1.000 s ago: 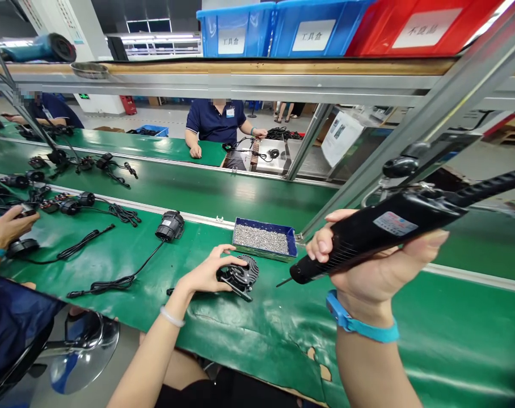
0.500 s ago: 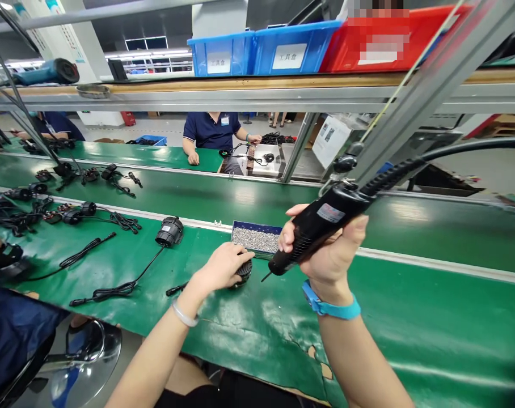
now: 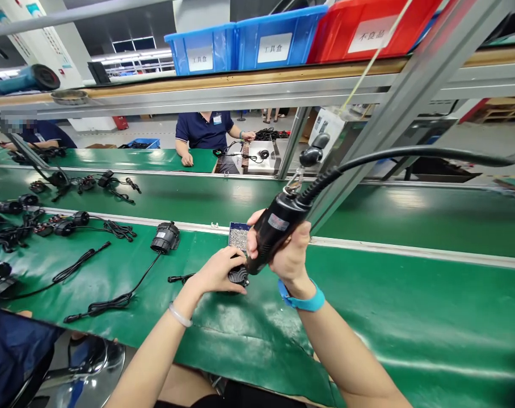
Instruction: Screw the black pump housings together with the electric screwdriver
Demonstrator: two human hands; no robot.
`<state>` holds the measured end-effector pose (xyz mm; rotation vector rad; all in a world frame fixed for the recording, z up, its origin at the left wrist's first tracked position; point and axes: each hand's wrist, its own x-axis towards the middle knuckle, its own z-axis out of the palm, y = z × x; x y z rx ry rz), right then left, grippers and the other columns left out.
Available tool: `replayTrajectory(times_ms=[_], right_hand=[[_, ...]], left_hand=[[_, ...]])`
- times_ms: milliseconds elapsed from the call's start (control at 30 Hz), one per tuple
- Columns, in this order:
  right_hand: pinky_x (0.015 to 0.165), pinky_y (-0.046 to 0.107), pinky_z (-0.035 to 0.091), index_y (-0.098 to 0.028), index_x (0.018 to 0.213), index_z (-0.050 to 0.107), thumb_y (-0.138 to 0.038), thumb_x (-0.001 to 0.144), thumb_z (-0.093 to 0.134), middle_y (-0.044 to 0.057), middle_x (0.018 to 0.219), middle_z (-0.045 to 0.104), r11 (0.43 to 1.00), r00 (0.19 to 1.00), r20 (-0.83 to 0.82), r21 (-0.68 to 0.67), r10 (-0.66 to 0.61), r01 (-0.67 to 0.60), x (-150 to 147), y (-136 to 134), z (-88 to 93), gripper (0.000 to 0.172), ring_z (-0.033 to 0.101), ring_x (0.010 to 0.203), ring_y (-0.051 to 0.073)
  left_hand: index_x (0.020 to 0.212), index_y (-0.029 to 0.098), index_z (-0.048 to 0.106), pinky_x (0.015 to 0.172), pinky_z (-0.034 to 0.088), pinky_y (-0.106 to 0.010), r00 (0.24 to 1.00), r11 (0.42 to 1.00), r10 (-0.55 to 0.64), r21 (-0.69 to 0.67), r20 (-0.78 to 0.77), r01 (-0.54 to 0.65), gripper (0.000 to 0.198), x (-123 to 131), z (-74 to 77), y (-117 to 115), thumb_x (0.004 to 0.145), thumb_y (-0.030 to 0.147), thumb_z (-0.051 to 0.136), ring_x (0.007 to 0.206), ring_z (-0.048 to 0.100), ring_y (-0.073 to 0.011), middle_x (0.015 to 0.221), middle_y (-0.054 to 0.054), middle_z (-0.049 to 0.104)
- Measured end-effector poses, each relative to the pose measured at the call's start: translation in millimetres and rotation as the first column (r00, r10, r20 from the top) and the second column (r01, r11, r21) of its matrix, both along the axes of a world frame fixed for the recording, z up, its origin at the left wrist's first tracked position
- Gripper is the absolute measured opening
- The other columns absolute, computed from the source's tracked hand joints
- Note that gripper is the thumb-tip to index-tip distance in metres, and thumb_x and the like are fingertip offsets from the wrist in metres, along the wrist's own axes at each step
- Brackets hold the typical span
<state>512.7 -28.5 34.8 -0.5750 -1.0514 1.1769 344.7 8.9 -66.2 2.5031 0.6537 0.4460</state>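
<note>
Moving left, the electric screwdriver (image 3: 274, 229) that the right hand (image 3: 290, 258) is gripping tight is reaching the ribbed black part (image 3: 237, 276) the left hand (image 3: 217, 270) is holding with curled fingers on the green mat (image 3: 368, 294), perhaps just starting, with nothing done showing.
</note>
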Motion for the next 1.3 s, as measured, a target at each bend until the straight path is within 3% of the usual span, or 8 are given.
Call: replayTrajectory(times_ms=[200,400,567,733,800,967,1167,1300], right_hand=[[0.033,0.024,0.037,-0.017,0.088,0.060,-0.089,0.074,0.044,0.000,0.051,0.057,0.982,0.984,0.012,0.069,0.176,-0.176,-6.0,-4.8,-3.4,0.075,0.045,0.034,0.012],[0.028,0.024,0.032,-0.019,0.079,0.058,-0.093,0.067,0.047,-0.001,0.044,0.053,0.990,0.990,-0.022,0.043,0.136,-0.135,-8.1,-9.4,3.1,0.076,0.041,0.029,0.013],[0.030,0.024,0.034,-0.019,0.081,0.059,-0.093,0.069,0.044,0.000,0.046,0.056,0.995,0.995,-0.012,0.021,0.099,-0.099,-4.8,-5.4,4.2,0.077,0.042,0.030,0.013],[0.029,0.023,0.032,-0.018,0.081,0.061,-0.096,0.066,0.040,-0.001,0.046,0.052,0.915,0.915,0.036,0.012,0.403,-0.403,-0.1,4.3,5.0,0.082,0.040,0.031,0.012],[0.029,0.023,0.031,-0.017,0.080,0.061,-0.098,0.063,0.039,-0.001,0.046,0.050,0.889,0.889,0.038,0.000,0.457,-0.457,-0.7,5.1,4.0,0.085,0.038,0.030,0.012],[0.032,0.025,0.036,-0.018,0.083,0.059,-0.094,0.066,0.044,0.000,0.048,0.054,0.972,0.972,0.010,0.001,0.234,-0.234,-5.8,-4.7,2.3,0.080,0.043,0.033,0.013],[0.033,0.026,0.034,-0.021,0.075,0.060,-0.091,0.062,0.056,0.000,0.045,0.051,0.966,0.967,-0.029,-0.046,0.252,-0.253,-0.2,-11.7,14.1,0.072,0.043,0.035,0.015],[0.032,0.024,0.034,-0.020,0.077,0.061,-0.090,0.068,0.052,-0.002,0.043,0.050,0.985,0.984,-0.041,0.038,0.172,-0.171,-3.8,-8.0,13.8,0.071,0.042,0.034,0.013]], left_hand=[[0.103,0.020,0.071,0.101,0.047,-0.036,0.990,0.995,0.043,-0.095,0.133,-0.030,0.056,-2.1,-17.5,-0.1,0.063,0.056,0.085,0.108,0.057,-0.0272,0.110,-0.009,0.063],[0.100,0.019,0.072,0.098,0.048,-0.036,0.991,0.991,0.046,-0.132,0.124,-0.029,0.057,-2.7,-19.7,-0.4,0.060,0.058,0.085,0.097,0.059,-0.0242,0.094,-0.007,0.063],[0.106,0.021,0.071,0.099,0.048,-0.037,0.992,0.994,0.045,-0.106,0.121,-0.032,0.063,-0.9,-18.4,-0.2,0.058,0.058,0.086,0.104,0.057,-0.0261,0.104,-0.008,0.062],[0.106,0.022,0.073,0.101,0.048,-0.037,0.990,0.989,0.034,-0.145,0.133,-0.014,0.059,-1.1,-19.6,-0.5,0.061,0.057,0.085,0.109,0.057,-0.0278,0.109,-0.009,0.063],[0.104,0.021,0.073,0.100,0.048,-0.037,0.987,0.990,0.031,-0.144,0.156,-0.008,0.057,-1.5,-21.2,-0.5,0.063,0.058,0.084,0.109,0.057,-0.0277,0.109,-0.009,0.063],[0.108,0.020,0.072,0.101,0.047,-0.038,0.989,0.992,0.030,-0.122,0.144,-0.012,0.060,-2.2,-23.6,-0.4,0.062,0.057,0.085,0.109,0.058,-0.0290,0.108,-0.010,0.064],[0.113,0.023,0.070,0.098,0.047,-0.035,0.986,0.989,0.006,-0.144,0.168,0.018,0.056,-2.4,-18.1,0.4,0.067,0.053,0.084,0.109,0.058,-0.0252,0.114,-0.009,0.063],[0.114,0.023,0.069,0.099,0.046,-0.034,0.980,0.992,0.015,-0.129,0.198,0.010,0.061,-1.7,-20.8,-0.7,0.066,0.056,0.083,0.108,0.058,-0.0248,0.110,-0.009,0.064]])
